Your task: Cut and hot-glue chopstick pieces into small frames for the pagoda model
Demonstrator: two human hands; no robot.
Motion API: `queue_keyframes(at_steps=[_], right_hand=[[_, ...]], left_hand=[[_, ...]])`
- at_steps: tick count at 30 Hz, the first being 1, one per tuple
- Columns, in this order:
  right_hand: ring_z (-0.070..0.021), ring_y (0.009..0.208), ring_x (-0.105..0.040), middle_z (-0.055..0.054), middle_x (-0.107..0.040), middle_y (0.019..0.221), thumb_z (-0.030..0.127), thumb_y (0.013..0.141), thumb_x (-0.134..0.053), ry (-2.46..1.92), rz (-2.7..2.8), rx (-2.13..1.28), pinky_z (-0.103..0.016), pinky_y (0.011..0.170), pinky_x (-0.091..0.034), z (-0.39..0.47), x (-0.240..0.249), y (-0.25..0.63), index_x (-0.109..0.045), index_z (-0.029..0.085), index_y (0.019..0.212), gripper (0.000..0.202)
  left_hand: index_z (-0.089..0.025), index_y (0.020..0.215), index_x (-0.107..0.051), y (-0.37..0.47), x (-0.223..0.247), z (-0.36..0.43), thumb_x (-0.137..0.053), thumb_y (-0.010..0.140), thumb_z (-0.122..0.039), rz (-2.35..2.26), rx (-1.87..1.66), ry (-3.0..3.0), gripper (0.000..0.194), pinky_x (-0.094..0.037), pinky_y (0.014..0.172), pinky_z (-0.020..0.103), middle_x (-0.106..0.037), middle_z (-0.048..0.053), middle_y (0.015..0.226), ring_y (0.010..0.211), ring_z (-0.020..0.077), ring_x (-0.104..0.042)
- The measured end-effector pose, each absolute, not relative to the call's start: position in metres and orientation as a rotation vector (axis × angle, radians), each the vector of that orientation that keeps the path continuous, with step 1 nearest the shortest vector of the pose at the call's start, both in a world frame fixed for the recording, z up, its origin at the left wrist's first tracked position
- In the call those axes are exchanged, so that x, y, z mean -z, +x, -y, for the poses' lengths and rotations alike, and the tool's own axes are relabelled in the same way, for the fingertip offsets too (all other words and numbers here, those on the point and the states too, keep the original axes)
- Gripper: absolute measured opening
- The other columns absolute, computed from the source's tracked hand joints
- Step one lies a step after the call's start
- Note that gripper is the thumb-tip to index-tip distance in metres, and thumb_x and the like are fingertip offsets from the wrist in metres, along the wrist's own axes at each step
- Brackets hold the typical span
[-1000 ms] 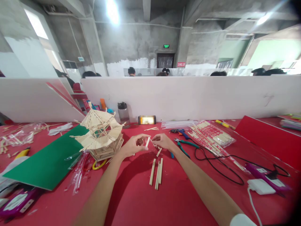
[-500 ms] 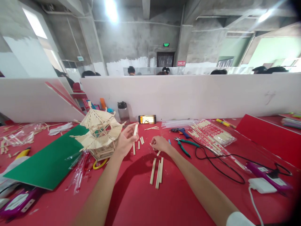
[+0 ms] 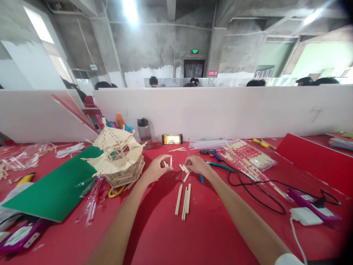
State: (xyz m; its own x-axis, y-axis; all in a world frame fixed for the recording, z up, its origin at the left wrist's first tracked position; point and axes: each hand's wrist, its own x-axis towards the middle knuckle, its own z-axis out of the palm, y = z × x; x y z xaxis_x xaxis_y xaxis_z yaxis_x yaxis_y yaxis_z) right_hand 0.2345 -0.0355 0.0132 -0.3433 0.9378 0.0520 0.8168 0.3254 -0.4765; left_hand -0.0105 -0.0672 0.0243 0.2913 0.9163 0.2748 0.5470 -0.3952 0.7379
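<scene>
My left hand (image 3: 159,167) pinches a short wooden stick (image 3: 171,162) between thumb and fingers, holding it upright over the red table (image 3: 162,228). Just to its right, my right hand (image 3: 195,164) has its fingers closed at some short pale sticks (image 3: 186,176); whether it grips one is too small to tell. Several longer sticks (image 3: 178,200) lie side by side nearer to me. A pagoda-like model of wooden sticks (image 3: 118,158) stands left of my left hand.
Green pliers (image 3: 222,166), a blue glue gun (image 3: 215,154) and bagged sticks (image 3: 253,154) lie to the right, with a black cable. A phone (image 3: 172,139) and a bottle (image 3: 144,133) stand by the white partition (image 3: 206,114). A green board (image 3: 55,187) is left.
My left hand has moved right and lower with its stick, closer to my right hand. My right hand has shifted slightly right and up, by the short sticks.
</scene>
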Motion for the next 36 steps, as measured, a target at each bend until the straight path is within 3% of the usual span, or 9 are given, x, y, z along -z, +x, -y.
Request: queue_keyframes(at_steps=[8,16,21,26,31,36], right_hand=[[-0.0151,0.074,-0.073,-0.003,-0.078,0.079,0.01,0.085,-0.056,-1.437,2.298,-0.701,-0.019,0.068,-0.049,0.039,-0.002,0.227,-0.077,0.017,0.091,0.023],[-0.0197,0.082,-0.072,-0.006,-0.078,0.087,0.019,0.082,-0.067,-1.427,2.306,-0.475,-0.024,0.072,-0.046,0.046,-0.003,0.229,-0.076,0.019,0.093,0.014],[-0.021,0.09,-0.071,-0.006,-0.078,0.094,0.018,0.085,-0.062,-1.374,2.403,-0.459,-0.026,0.078,-0.046,0.048,-0.001,0.235,-0.078,0.022,0.092,0.017],[-0.0175,0.082,-0.071,-0.003,-0.077,0.088,0.017,0.08,-0.069,-1.43,2.247,-0.508,-0.023,0.071,-0.046,0.049,0.001,0.239,-0.072,0.02,0.094,0.015],[-0.019,0.082,-0.069,-0.004,-0.076,0.087,0.031,0.087,-0.063,-1.495,2.284,-0.361,-0.024,0.069,-0.043,0.05,-0.003,0.25,-0.073,0.021,0.087,0.014],[-0.0196,0.095,-0.069,-0.005,-0.077,0.099,0.016,0.089,-0.051,-1.54,2.343,-0.33,-0.024,0.082,-0.043,0.058,-0.002,0.258,-0.075,0.021,0.096,0.025]], left_hand=[[-0.024,0.124,-0.063,-0.007,-0.022,0.07,-0.074,0.074,-0.035,-1.277,-0.909,2.147,0.052,-0.047,0.093,0.035,-0.065,0.007,0.122,0.099,0.0219,-0.062],[-0.025,0.124,-0.063,-0.006,-0.016,0.069,-0.075,0.075,-0.038,-1.278,-0.873,2.174,0.052,-0.05,0.082,0.033,-0.066,0.005,0.111,0.085,0.0191,-0.061],[-0.024,0.121,-0.064,0.002,-0.006,0.068,-0.076,0.074,-0.036,-1.207,-0.87,2.067,0.05,-0.051,0.084,0.034,-0.067,0.006,0.112,0.09,0.0205,-0.064],[-0.02,0.12,-0.062,0.017,0.006,0.067,-0.077,0.073,-0.033,-0.992,-0.859,1.847,0.05,-0.051,0.093,0.036,-0.067,0.009,0.119,0.104,0.0234,-0.066],[-0.019,0.118,-0.062,0.021,0.011,0.065,-0.078,0.073,-0.033,-0.958,-0.827,1.821,0.05,-0.051,0.096,0.038,-0.066,0.01,0.123,0.109,0.0245,-0.064],[-0.02,0.118,-0.062,0.02,0.011,0.065,-0.079,0.074,-0.036,-0.978,-0.81,1.843,0.051,-0.049,0.097,0.039,-0.066,0.01,0.124,0.11,0.0251,-0.064]])
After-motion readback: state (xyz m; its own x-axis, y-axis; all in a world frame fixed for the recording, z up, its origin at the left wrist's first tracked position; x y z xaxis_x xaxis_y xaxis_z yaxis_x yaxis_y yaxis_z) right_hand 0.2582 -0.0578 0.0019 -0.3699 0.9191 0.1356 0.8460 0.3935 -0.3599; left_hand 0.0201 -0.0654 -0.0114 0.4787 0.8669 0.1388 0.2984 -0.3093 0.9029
